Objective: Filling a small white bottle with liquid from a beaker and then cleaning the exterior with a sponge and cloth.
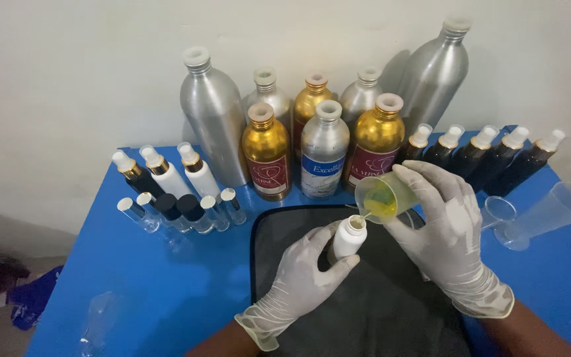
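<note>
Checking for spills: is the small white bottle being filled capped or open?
Open. The white bottle, held by the left hand, has a bare neck; the right hand tips a yellow-filled cup over it.

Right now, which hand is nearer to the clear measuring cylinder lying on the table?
Right. The right hand, holding the small beaker, is just beside the cylinder; the left hand grips the white bottle, farther away.

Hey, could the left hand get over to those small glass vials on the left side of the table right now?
Probably not right away. The path across the blue table to the vials looks open, but the left hand is holding the small white bottle while the right hand pours from a cup.
</note>
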